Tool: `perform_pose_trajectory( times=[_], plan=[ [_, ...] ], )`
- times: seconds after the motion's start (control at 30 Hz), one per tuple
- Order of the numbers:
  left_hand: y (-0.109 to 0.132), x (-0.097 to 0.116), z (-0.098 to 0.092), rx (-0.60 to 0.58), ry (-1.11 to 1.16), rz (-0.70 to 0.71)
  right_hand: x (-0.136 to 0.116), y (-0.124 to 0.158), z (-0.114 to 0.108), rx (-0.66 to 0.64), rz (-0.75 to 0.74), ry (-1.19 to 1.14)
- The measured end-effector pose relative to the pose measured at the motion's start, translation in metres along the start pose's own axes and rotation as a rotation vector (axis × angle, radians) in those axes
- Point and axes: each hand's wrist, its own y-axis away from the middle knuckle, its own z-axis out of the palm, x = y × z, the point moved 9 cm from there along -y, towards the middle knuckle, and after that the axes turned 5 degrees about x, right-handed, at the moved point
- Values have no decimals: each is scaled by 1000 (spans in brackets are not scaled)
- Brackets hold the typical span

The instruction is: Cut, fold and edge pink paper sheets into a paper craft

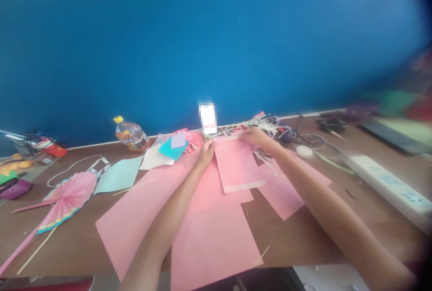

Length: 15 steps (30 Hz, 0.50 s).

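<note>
A pink paper sheet lies over several larger pink sheets on the table. Pale strips, paper or tape, run along its far edge and its near edge; the near one sticks out past the sheet's right side. At the far left corner, my left hand is closed in a pinch, with a pale strip end showing above the fingers. My right hand is closed at the far right corner, fingertips on the far strip. What lies under its fingers is partly hidden.
To the left are a pleated pink paper fan, light blue paper and a yellow-capped bottle. Paper scraps pile against the blue wall, near a bright phone-like screen. A white power strip lies right.
</note>
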Motion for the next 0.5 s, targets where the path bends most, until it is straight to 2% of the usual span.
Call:
perform_pose_trajectory(
  times=[0.13,0.23,0.4,0.5],
  plan=[
    [1,-6,0,-1,58,-69,-7,4,-2,3,36,19],
    [2,-8,4,-48,157,-117,-24,10,-7,31,-2,38],
    [5,1,12,-157,314,-64,-49,17,-7,-7,-119,131],
    [7,-8,9,-121,342,-179,-50,17,-3,-18,-138,170]
  ],
)
